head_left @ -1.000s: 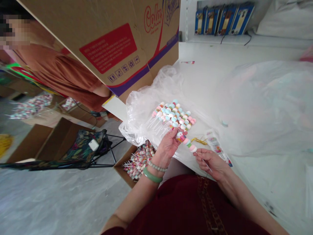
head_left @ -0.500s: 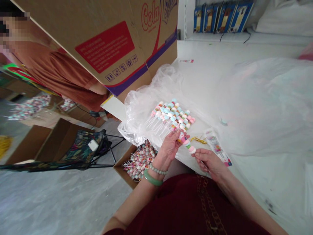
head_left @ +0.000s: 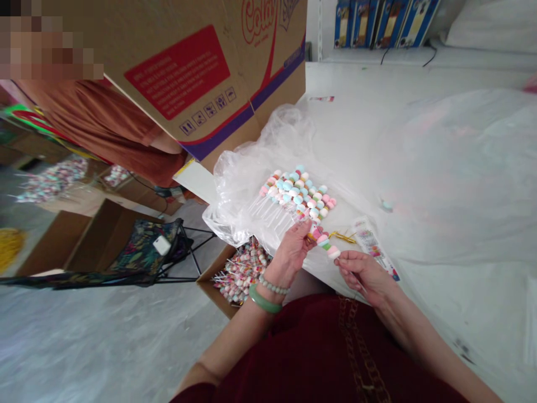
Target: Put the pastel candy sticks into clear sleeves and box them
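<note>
My left hand [head_left: 290,253], wearing a jade bangle and a bead bracelet, grips the upper end of a pastel candy stick [head_left: 323,242]. My right hand [head_left: 363,277] pinches the thin white stick below the candies. Beside my left hand lies a tight bundle of similar candy sticks [head_left: 296,193] on a crumpled clear plastic bag [head_left: 247,201]. A twist of gold ties [head_left: 342,237] and a printed candy label strip [head_left: 371,245] lie just beyond my right hand.
An open carton of candy sticks [head_left: 242,274] sits below the white table edge [head_left: 312,268]. A large cardboard box [head_left: 180,73] looms at upper left, beside a person in a rust-coloured top [head_left: 96,123]. Clear plastic sheeting [head_left: 453,168] covers the right.
Both hands and the candy stick stay almost in place. The whole scene has shifted slightly upward in view.
</note>
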Action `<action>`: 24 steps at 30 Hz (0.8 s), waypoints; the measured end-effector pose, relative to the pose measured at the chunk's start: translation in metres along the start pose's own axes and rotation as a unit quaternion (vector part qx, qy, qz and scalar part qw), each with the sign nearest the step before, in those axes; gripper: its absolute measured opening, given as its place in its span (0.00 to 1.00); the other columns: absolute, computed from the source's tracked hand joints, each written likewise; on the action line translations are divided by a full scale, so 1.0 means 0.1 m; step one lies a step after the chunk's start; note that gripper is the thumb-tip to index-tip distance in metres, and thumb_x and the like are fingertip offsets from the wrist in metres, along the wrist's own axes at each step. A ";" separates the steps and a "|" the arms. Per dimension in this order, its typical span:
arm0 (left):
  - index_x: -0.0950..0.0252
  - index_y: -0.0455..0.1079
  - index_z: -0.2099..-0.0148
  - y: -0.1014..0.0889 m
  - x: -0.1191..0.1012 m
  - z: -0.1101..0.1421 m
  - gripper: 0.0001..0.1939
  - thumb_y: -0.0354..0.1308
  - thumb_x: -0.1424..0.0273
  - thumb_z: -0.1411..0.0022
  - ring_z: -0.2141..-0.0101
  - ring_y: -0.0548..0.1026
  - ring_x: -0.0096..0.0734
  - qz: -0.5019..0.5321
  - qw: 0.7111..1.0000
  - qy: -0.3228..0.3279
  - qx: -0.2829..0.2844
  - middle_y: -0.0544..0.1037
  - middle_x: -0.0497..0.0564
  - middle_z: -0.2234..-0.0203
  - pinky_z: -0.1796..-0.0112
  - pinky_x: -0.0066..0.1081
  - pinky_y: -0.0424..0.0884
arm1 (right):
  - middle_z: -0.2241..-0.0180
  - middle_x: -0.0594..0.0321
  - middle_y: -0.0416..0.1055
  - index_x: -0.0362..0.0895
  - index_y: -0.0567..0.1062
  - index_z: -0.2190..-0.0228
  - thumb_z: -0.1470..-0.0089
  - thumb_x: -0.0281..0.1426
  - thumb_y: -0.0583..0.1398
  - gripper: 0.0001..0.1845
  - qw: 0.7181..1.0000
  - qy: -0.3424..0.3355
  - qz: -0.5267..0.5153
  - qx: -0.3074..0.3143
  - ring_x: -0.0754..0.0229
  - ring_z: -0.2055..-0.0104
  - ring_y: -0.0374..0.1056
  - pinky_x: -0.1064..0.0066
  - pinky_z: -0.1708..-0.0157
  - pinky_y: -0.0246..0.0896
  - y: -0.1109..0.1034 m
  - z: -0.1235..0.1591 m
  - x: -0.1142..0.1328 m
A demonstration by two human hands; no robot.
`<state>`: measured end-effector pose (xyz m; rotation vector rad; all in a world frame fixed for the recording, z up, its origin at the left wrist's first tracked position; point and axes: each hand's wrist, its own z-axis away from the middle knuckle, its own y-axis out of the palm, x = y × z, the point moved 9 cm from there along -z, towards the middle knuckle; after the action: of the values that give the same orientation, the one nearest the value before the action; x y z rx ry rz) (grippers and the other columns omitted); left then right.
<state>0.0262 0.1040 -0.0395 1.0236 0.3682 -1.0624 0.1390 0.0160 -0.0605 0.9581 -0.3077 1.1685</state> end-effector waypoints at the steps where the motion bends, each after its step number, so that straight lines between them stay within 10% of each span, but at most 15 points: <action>1: 0.69 0.70 0.66 0.00 0.01 0.00 0.11 0.64 0.66 0.47 0.73 0.75 0.28 -0.001 1.000 -0.002 0.005 0.76 0.50 0.75 0.67 0.30 0.73 | 0.85 0.73 0.57 0.41 0.70 0.75 0.59 0.31 0.65 0.10 0.997 0.038 -0.057 0.039 0.75 0.87 0.44 0.80 0.89 0.35 0.04 -0.01 -0.06; 11: 0.69 0.72 0.64 0.02 0.04 0.01 0.13 0.65 0.65 0.48 0.69 0.78 0.33 0.051 0.998 0.025 0.013 0.78 0.52 0.72 0.64 0.30 0.73 | 0.82 0.73 0.58 0.41 0.63 0.72 0.41 0.25 0.54 0.07 0.870 0.218 -0.374 0.236 0.76 0.87 0.48 0.87 0.90 0.38 0.40 0.11 -0.32; 18: 0.68 0.72 0.61 0.12 -0.01 0.04 0.15 0.66 0.65 0.48 0.65 0.78 0.34 0.099 0.993 0.055 0.035 0.78 0.52 0.68 0.58 0.32 0.72 | 0.82 0.73 0.59 0.39 0.65 0.72 0.45 0.25 0.59 0.06 0.890 0.218 -0.347 0.200 0.78 0.87 0.50 0.87 0.90 0.37 0.32 0.05 -0.35; 24: 0.70 0.73 0.63 0.13 -0.03 0.08 0.16 0.68 0.63 0.51 0.69 0.78 0.32 -0.019 0.997 0.062 0.050 0.78 0.52 0.72 0.63 0.29 0.71 | 0.85 0.74 0.58 0.39 0.69 0.75 0.58 0.28 0.66 0.10 0.971 0.122 -0.190 0.082 0.77 0.88 0.46 0.83 0.90 0.33 0.14 0.00 -0.26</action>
<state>0.0345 0.1000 -0.0263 1.1800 0.4401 -1.0632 0.1159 0.0002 -0.0703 0.9534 0.1683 0.9525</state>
